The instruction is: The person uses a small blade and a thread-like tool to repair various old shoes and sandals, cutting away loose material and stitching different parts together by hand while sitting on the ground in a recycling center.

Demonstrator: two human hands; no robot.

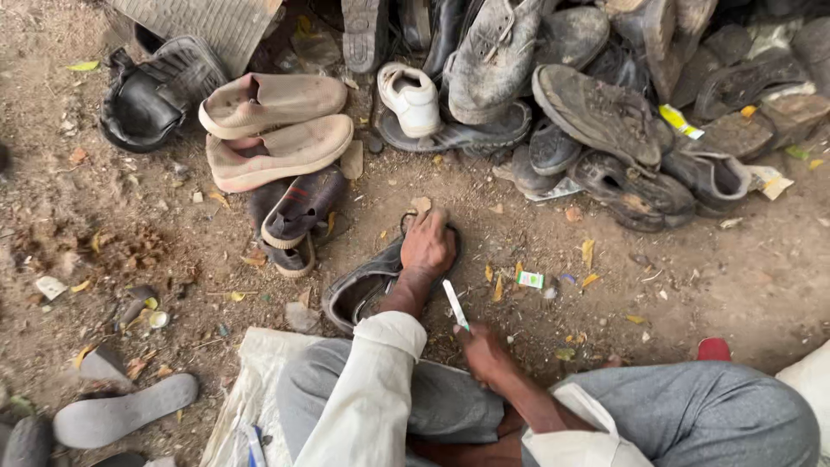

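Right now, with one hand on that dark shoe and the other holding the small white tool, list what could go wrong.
1. The right hand holds the white tool pointing toward the left hand and wrist; a slip might nick it.
2. The left hand only presses the dark shoe on loose dirt, so it may skid.
3. The heaped shoes behind could slide down into the working spot.

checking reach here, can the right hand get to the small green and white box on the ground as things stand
Probably yes: the box lies on open dirt just beyond the right hand, nothing between them, though that hand holds a thin white tool.
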